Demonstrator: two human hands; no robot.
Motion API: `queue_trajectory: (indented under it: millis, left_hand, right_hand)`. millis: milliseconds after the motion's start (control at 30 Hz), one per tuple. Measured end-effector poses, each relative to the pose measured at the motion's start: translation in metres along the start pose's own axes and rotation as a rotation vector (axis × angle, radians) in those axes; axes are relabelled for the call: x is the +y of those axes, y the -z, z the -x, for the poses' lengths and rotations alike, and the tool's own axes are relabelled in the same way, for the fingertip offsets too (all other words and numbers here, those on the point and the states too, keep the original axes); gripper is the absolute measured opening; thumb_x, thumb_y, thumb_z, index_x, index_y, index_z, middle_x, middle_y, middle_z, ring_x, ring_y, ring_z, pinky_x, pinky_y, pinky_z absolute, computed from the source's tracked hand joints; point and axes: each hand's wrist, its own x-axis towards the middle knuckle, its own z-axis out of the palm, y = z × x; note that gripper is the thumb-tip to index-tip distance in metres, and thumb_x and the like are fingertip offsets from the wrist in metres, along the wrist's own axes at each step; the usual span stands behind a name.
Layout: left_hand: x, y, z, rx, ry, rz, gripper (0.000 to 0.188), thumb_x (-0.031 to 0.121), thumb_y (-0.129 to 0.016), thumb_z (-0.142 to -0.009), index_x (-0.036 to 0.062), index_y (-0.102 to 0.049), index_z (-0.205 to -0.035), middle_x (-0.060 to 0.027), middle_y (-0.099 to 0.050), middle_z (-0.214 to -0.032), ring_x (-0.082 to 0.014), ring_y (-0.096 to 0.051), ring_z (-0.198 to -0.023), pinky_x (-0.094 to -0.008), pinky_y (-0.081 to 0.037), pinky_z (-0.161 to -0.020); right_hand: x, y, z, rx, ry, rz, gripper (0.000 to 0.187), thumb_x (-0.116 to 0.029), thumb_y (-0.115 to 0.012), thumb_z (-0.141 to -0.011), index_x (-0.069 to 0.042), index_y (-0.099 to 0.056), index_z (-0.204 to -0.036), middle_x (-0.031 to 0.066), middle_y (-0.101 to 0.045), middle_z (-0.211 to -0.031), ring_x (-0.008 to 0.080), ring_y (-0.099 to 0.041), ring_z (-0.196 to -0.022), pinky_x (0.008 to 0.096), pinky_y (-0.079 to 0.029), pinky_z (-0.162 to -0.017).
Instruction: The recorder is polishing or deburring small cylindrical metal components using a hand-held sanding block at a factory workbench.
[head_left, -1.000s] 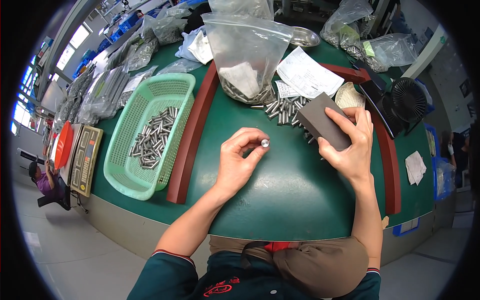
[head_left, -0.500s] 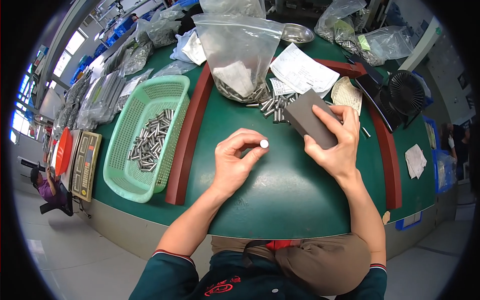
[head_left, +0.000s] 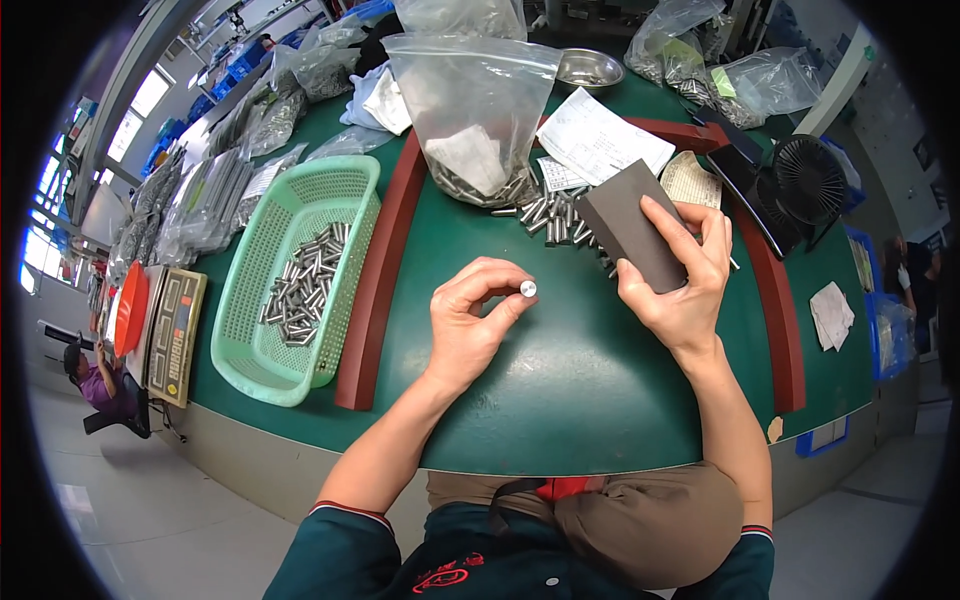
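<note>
My left hand (head_left: 468, 318) pinches a small metal pin (head_left: 528, 288) between thumb and fingers, its round bright end showing. To the right, my right hand (head_left: 685, 265) grips a dark grey rectangular block (head_left: 638, 225), thumb on the near side and fingers over the far side. Block and pin are apart, both above the green table (head_left: 560, 420). Beyond the block lies a pile of loose metal pins (head_left: 552, 218), partly hidden by it. A light green plastic basket (head_left: 240, 360) at the left contains many similar pins.
Dark red bars (head_left: 362, 345) frame the work area. At the back stand an open clear bag (head_left: 465, 100) of pins, papers (head_left: 605, 140) and a metal bowl (head_left: 590, 68). A black fan (head_left: 808, 178) is at right, a scale (head_left: 175, 335) at far left. Another person (head_left: 105, 385) sits beyond.
My right hand and the block have shifted slightly right, away from the left hand. The pin's end now looks shinier and less evenly white. My left hand stays nearly in place.
</note>
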Motion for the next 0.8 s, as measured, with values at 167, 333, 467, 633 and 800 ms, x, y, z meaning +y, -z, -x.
queue_trajectory:
  millis: [167, 333, 467, 633, 800]
  left_hand:
    - [0.001, -0.001, -0.001, 0.017, 0.0, 0.02, 0.014, -0.009, -0.071, -0.077, -0.0007, -0.069, -0.089, -0.0076, -0.066, -0.092, -0.0133, -0.063, -0.083, -0.0255, -0.052, -0.071]
    - [-0.001, -0.001, -0.001, -0.001, -0.035, -0.039, 0.014, -0.009, -0.07, -0.078, -0.0006, -0.069, -0.089, -0.0076, -0.065, -0.094, -0.0134, -0.063, -0.084, -0.0255, -0.052, -0.072]
    - [0.001, 0.001, -0.002, 0.005, -0.032, -0.11, 0.016, -0.007, -0.072, -0.075, -0.0009, -0.069, -0.09, -0.0072, -0.065, -0.089, -0.0135, -0.061, -0.078, -0.0267, -0.051, -0.069]
    - [0.007, -0.002, -0.001, 0.035, -0.035, -0.293, 0.018, -0.006, -0.074, -0.073, -0.0014, -0.068, -0.089, -0.0073, -0.064, -0.084, -0.0132, -0.058, -0.071, -0.0261, -0.049, -0.066]
    - [0.005, -0.002, 0.0, 0.068, -0.039, -0.342, 0.018, -0.007, -0.073, -0.072, -0.002, -0.064, -0.087, -0.0065, -0.063, -0.082, -0.0132, -0.057, -0.069, -0.0261, -0.048, -0.064]
  right_hand:
    - [0.002, -0.001, 0.001, -0.002, -0.029, -0.037, 0.058, -0.019, -0.076, -0.055, -0.011, -0.07, -0.112, 0.013, -0.056, -0.099, 0.0274, -0.053, -0.091, 0.0385, -0.04, -0.083]
    - [0.002, -0.002, 0.001, -0.013, -0.036, -0.024, 0.057, -0.02, -0.076, -0.055, -0.011, -0.071, -0.111, 0.0128, -0.056, -0.099, 0.0273, -0.053, -0.091, 0.0386, -0.04, -0.083]
    - [0.004, -0.001, 0.001, -0.016, -0.061, -0.025, 0.057, -0.02, -0.076, -0.054, -0.011, -0.071, -0.11, 0.0124, -0.056, -0.099, 0.0269, -0.053, -0.092, 0.0386, -0.04, -0.084]
    - [0.011, 0.002, -0.003, 0.011, -0.059, 0.02, 0.057, -0.02, -0.078, -0.054, -0.011, -0.072, -0.11, 0.0116, -0.055, -0.096, 0.0267, -0.053, -0.092, 0.0388, -0.04, -0.085]
    - [0.014, 0.003, -0.004, 0.025, -0.072, 0.01, 0.056, -0.019, -0.078, -0.055, -0.011, -0.072, -0.11, 0.0112, -0.056, -0.096, 0.0266, -0.053, -0.093, 0.0386, -0.041, -0.086]
